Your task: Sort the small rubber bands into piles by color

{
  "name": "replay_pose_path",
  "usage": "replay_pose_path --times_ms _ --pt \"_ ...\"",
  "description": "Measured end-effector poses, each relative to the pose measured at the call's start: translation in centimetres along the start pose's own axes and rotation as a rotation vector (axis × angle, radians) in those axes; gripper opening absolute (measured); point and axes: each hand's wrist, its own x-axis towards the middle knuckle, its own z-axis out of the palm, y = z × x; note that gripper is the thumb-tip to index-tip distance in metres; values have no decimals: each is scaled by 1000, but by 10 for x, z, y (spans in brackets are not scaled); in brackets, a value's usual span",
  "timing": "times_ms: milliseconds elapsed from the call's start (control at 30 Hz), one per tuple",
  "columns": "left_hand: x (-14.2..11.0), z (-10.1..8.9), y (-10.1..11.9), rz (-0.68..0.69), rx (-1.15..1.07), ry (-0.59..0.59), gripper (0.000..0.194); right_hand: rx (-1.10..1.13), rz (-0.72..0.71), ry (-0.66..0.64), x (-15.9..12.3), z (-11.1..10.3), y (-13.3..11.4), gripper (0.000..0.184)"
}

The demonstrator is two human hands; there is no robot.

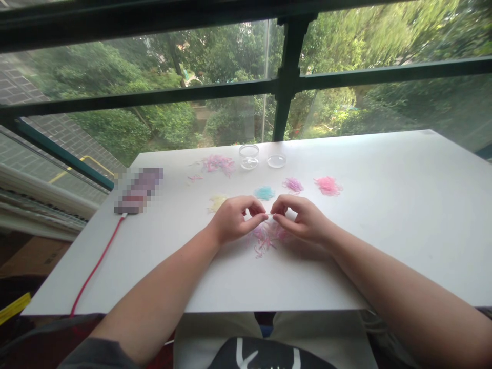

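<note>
My left hand (237,218) and my right hand (299,219) meet above the middle of a white table (388,220). Thumb and forefinger of each pinch one end of a thin, pale rubber band (269,214), stretched across the small gap between them. Beneath the hands lies a loose pile of mixed pink and purple rubber bands (263,241), partly hidden by them. Just beyond are a blue pile (264,192) and a purple pile (293,185). A pale yellow pile (216,203) sits beside my left hand, and a pink pile (328,186) lies farther right.
Toward the window edge stand a clear round container (249,158) and a shallow clear lid (277,161). Left of them is a larger pink-purple pile (218,163). A blurred-out phone-like object (139,189) with a red cable (99,261) lies at the left.
</note>
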Motion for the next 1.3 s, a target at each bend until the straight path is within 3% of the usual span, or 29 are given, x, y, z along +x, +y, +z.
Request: replay_pose_path --times_ms 800,1300 --pt "0 1 0 -41 -5 -82 7 -14 1 -4 1 1 -1 11" --pt "0 3 2 12 17 -113 6 7 25 -20 0 4 -4 12"
